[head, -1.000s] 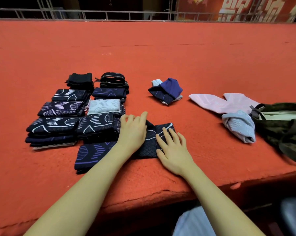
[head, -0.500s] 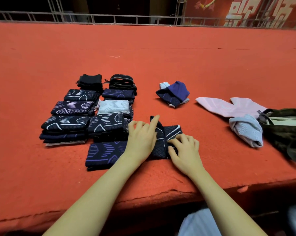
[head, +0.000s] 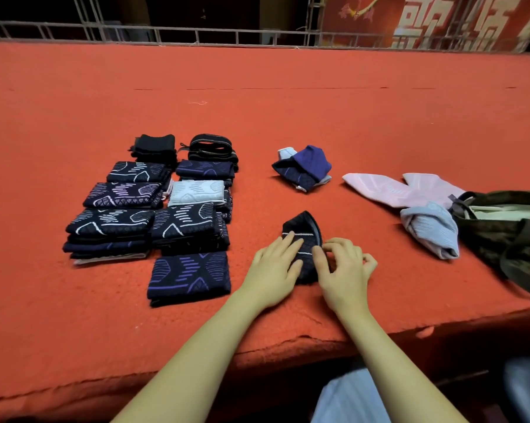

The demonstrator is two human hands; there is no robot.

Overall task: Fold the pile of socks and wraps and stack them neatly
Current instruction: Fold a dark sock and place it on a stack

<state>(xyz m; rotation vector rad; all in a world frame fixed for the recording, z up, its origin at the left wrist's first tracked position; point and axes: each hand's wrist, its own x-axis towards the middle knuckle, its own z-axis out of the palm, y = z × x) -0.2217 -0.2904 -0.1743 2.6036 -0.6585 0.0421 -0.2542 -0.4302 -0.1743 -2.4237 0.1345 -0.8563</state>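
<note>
Starting at nine o'clock, the folded stacks [head: 154,206] sit in tidy rows on the red felt table [head: 288,117], and the purple-patterned folded piece [head: 189,277] lies alone at about eight o'clock, just beside the left hand [head: 273,267]. That closeness is the first risk — a careless sweep of the left forearm could nudge this piece or skew the nearest stack.

At the centre, the dark sock [head: 303,248] lies partly folded between both hands, its rounded end lifting toward twelve o'clock. The left hand rests flat on its near-left side, fingers straight and close together, pressing the fabric down. The right hand [head: 344,267] pinches the sock's right edge between thumb and forefinger, the other fingers loosely curled. The fold looks only half set; if the pinch slips or the left hand lifts early, the springy knit will likely pop open and the edges will end up uneven.

At one o'clock the blue sock bundle [head: 303,167] is loose, and at three o'clock the pink socks [head: 407,189] and grey sock [head: 431,230] wait unfolded, touching the camouflage bag [head: 508,227] — which hangs near the table's edge and could drag them off if bumped.
</note>
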